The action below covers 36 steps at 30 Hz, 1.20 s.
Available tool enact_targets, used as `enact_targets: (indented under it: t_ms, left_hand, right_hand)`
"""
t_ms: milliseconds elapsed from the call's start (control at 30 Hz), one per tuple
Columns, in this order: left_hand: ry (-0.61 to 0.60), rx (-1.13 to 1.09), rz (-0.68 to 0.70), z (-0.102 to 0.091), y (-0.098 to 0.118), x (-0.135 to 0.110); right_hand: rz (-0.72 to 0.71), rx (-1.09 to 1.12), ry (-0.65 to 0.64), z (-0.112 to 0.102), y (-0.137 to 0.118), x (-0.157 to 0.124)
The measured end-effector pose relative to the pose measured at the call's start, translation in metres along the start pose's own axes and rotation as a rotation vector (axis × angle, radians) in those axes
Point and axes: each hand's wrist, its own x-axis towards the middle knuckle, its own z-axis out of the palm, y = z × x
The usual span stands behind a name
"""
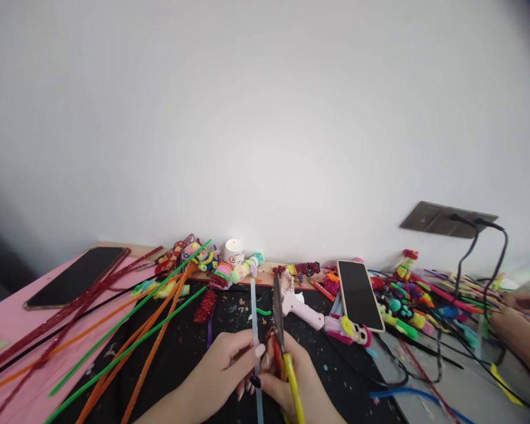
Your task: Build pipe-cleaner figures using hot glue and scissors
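Note:
My left hand (236,365) pinches a long translucent glue stick (254,312) between thumb and fingers, holding it upright. Closed around a pair of scissors (293,386) with yellow handles is my right hand (302,374). The scissor blades point away from me, beside the glue stick, and look nearly closed. My right thumb lies close to the stick; whether it touches is unclear. Something red shows between the right fingers, partly hidden. Just beyond the scissors lies a pale pink glue gun (307,312) on the black mat (335,383).
Orange, green and red pipe cleaners (154,330) spread across the left, near a dark phone (77,277). A second phone (361,296) leans at right among small pipe-cleaner figures. Black cables (506,253) run from a wall socket (446,219). Another person's hands (519,321) work at far right.

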Motion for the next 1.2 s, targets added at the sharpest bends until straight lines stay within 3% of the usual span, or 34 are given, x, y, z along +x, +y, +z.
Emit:
enact_targets:
  t_ms: [100,200,533,633,800,1200]
  left_hand:
    - [0.067,-0.015,-0.018,-0.003,-0.002,0.001]
    - [0.118,-0.071,-0.048,-0.005,-0.002,0.002]
    - [0.129,-0.299,-0.110,-0.005,-0.004,0.005]
    - [0.141,-0.322,-0.104,-0.005,-0.005,0.005]
    - [0.121,-0.361,-0.209,-0.008,-0.003,0.002]
    - [0.218,-0.392,-0.190,-0.010,-0.001,0.006]
  right_hand:
    - [-0.032,-0.126,0.004,-0.002,-0.004,0.001]
    - [-0.077,-0.386,0.061,-0.009,-0.011,0.002]
    - [-0.113,-1.061,0.262,-0.023,-0.031,-0.001]
    - [-0.199,-1.122,0.295,-0.026,-0.033,0.001]
    - [-0.314,-1.130,0.321,-0.034,-0.032,0.005]
    - [-0.259,-1.249,0.330,-0.030,-0.027,0.006]
